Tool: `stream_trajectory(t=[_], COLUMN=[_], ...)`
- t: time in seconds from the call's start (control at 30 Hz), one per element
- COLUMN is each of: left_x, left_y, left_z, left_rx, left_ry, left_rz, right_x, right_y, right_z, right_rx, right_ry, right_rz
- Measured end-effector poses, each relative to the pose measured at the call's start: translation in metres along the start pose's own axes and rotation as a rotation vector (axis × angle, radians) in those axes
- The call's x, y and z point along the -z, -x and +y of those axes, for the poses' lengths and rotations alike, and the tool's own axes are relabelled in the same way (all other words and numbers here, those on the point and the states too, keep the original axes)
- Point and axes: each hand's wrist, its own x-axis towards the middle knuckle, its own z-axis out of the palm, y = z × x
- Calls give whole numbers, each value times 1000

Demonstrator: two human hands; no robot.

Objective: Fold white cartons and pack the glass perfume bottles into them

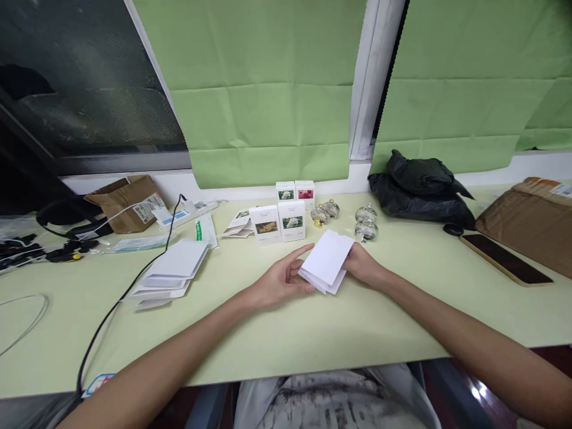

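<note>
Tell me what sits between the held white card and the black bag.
Two clear glass bottles stand on the table between the card and the bag, as the head view shows.

The table (313,333) is bare near its front edge, so there is lots of room. A folded white card (327,262) fills the gap between the left hand (279,280) and the right hand (364,265). Just behind them, small white boxes (279,223) and round glass bottles (366,223) stand like a little wall. A pile of white sheets (172,268) and a black cable (116,310) block the left. The right side is open up to a phone (500,257).
</note>
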Motion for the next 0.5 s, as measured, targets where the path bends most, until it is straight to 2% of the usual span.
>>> stream_trajectory(t=[0.2, 0.5], left_x=[1, 1], left_y=[-4, -4], left_z=[-8, -1], left_rx=[-19, -78], left_ry=[-101, -33], left_rz=[162, 98], right_x=[-7, -7], right_y=[4, 10], right_z=[-4, -17], right_rx=[-23, 18], right_ry=[19, 164], right_rz=[-49, -80])
